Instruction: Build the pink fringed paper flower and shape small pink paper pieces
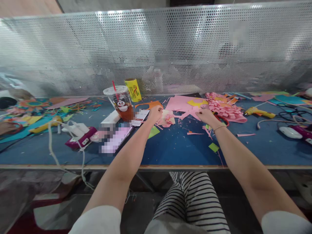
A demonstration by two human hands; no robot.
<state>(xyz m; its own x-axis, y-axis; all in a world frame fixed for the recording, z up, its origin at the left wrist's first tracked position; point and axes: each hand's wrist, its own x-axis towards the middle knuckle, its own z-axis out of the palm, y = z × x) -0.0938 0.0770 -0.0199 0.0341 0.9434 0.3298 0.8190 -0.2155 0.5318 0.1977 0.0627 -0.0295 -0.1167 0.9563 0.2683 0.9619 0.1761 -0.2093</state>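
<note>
My left hand (156,113) is closed over the blue table, beside an orange paper piece (149,105) and a small pale pink paper flower (168,118). What its curled fingers hold, if anything, is too small to make out. Further right, my right hand (206,116) has its fingers pressed together at the lower edge of pink paper (179,102); I cannot tell whether they grip it. A yellow paper cutout (197,103) lies just above that hand. The fringed pink paper bundle (226,109) sits to its right, with red-handled scissors (223,119) partly under it.
Left of my left hand stand a drink cup (122,105) and a yellow tape roll (133,90), near a phone (118,139) and a purple power strip (81,138). A yellow glue gun (260,112) lies right. Another person's hand (7,127) is far left.
</note>
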